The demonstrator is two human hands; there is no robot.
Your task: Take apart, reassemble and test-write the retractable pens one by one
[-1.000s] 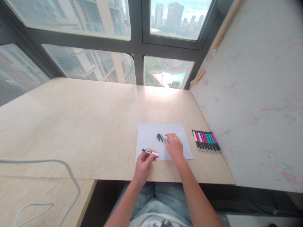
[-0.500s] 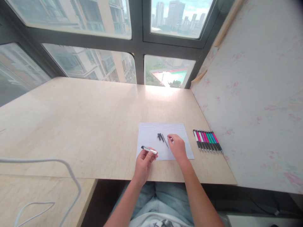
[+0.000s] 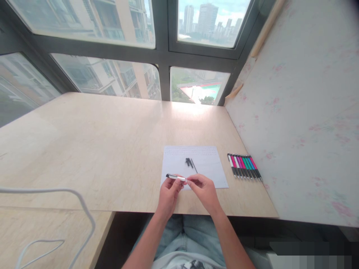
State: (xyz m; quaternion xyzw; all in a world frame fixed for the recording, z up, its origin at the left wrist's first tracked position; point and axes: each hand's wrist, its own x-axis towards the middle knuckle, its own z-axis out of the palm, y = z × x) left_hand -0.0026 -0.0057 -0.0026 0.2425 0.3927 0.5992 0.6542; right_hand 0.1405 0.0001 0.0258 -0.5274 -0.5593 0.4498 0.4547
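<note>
A white pen barrel [image 3: 177, 178] with a black clip end lies tilted in the fingers of my left hand [image 3: 168, 195], which is closed around it. At the barrel's right end, the thumb and fingertips of my right hand [image 3: 204, 189] are pinched together and touch or nearly touch it. Whatever they hold, if anything, is too small to make out. Just beyond my hands, some short black pen parts [image 3: 189, 162] and a thin dark refill [image 3: 194, 165] lie on a sheet of paper [image 3: 210, 160] with writing along its top.
To the right of the paper, several pens [image 3: 244, 166] with coloured barrels and black grips lie in a row by the papered wall [image 3: 308, 123]. A white cable [image 3: 75, 192] loops across the left foreground. Windows rise behind the wooden table [image 3: 98, 149].
My right hand has moved from beside the refill, left and towards me, to the right end of the pen barrel. My left hand has stayed nearly in place with the barrel.
</note>
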